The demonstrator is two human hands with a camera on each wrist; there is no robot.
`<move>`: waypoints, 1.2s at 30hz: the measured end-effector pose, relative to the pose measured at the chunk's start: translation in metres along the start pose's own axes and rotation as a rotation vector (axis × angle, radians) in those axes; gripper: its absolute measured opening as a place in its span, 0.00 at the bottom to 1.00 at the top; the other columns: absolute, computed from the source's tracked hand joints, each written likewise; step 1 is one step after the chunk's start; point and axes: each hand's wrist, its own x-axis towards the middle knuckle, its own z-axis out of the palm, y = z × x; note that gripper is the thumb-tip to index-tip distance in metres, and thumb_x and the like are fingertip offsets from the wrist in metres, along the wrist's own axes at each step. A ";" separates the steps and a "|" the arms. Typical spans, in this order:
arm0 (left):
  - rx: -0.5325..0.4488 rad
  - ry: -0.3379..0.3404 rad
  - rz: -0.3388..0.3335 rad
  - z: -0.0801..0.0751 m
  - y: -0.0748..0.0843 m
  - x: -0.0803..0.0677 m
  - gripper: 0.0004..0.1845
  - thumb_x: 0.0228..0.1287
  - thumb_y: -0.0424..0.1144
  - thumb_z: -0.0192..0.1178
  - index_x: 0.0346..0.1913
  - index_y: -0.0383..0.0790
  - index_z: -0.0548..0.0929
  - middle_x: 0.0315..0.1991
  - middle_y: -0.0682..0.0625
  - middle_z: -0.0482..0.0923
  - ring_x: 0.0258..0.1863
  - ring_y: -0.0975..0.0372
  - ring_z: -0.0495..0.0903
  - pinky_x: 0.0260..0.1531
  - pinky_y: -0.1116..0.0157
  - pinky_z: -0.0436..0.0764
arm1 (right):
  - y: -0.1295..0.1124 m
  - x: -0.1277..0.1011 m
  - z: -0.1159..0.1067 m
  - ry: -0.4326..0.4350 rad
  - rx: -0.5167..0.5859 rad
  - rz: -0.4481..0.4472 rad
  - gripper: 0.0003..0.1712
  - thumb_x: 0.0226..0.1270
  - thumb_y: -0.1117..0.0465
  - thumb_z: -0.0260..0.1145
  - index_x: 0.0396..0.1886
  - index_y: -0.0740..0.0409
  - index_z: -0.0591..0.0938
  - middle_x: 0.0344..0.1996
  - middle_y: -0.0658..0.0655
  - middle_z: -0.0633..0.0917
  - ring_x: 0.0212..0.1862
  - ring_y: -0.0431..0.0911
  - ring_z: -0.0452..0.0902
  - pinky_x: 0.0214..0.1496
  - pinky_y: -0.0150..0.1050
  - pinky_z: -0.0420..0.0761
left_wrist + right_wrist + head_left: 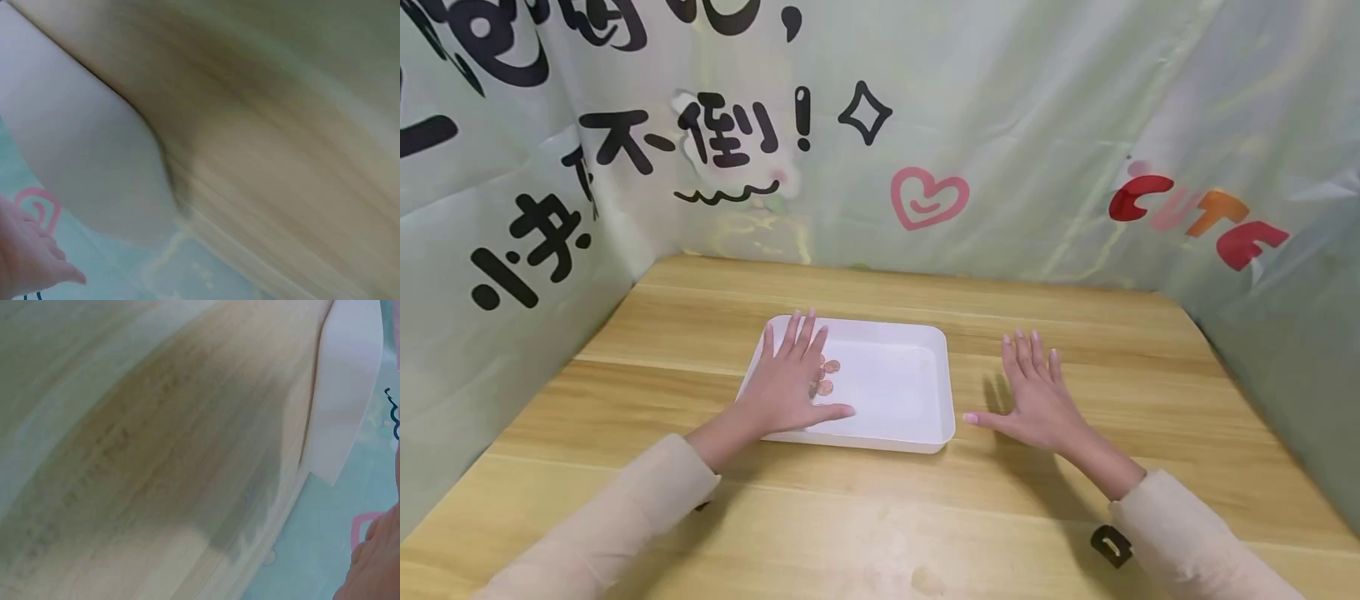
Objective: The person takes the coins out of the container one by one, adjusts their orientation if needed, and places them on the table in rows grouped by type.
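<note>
Starting at the left of the white tray (pixel 917 392): printed green backdrop (pixel 512 250) with black characters, standing along the wooden table (pixel 880 517) edge well left of the tray. Nearer the tray, beige left sleeve (pixel 625 517), reaching in from the front left corner of the table. Left hand (pixel 790 383) spread flat, palm down, over the left part of the tray, fingers straight and slightly fanned, thumb out toward the tray's middle; nothing gripped. Copper coins (pixel 827 375) lying on the tray floor in its left half, partly hidden under the left fingers; whether touched by the palm, could not be told. Rest of the tray floor bare and white, tray resting flat on the table near its centre.

Just right of the tray, right hand (pixel 1037 396) laid flat on the bare wood, fingers straight and close together, thumb pointing back toward the tray's right wall but apart from it; nothing held. Beige right sleeve (pixel 1187 542) trailing off to the front right, with a small dark buckle-like piece (pixel 1110 546) beside the cuff. Behind the tray, a pink heart (pixel 928 197) on the backdrop; far right of the tray, red and orange "CUTE" lettering (pixel 1198 218).

Wrist views blurred: only tray edge (pixel 87 162), wood grain and fingertips made out.
</note>
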 end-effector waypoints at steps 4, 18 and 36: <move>-0.037 0.006 0.026 -0.003 -0.019 -0.015 0.63 0.44 0.73 0.55 0.71 0.28 0.46 0.74 0.37 0.38 0.74 0.46 0.38 0.69 0.43 0.39 | -0.004 0.003 0.003 -0.007 0.076 -0.020 0.69 0.49 0.33 0.66 0.72 0.69 0.38 0.72 0.69 0.37 0.73 0.61 0.24 0.71 0.61 0.34; -0.134 0.006 0.065 -0.002 -0.063 -0.050 0.67 0.35 0.69 0.67 0.68 0.23 0.51 0.71 0.31 0.47 0.71 0.42 0.47 0.69 0.49 0.53 | -0.037 0.019 0.008 0.071 0.354 -0.191 0.58 0.48 0.55 0.74 0.70 0.71 0.51 0.70 0.70 0.54 0.72 0.63 0.47 0.68 0.59 0.56; -0.105 -0.077 0.017 0.001 -0.074 -0.053 0.62 0.40 0.68 0.64 0.67 0.21 0.55 0.68 0.29 0.53 0.69 0.40 0.52 0.67 0.47 0.56 | -0.098 0.062 0.041 0.020 0.690 -0.264 0.29 0.52 0.66 0.71 0.54 0.74 0.75 0.50 0.70 0.80 0.52 0.59 0.78 0.55 0.42 0.78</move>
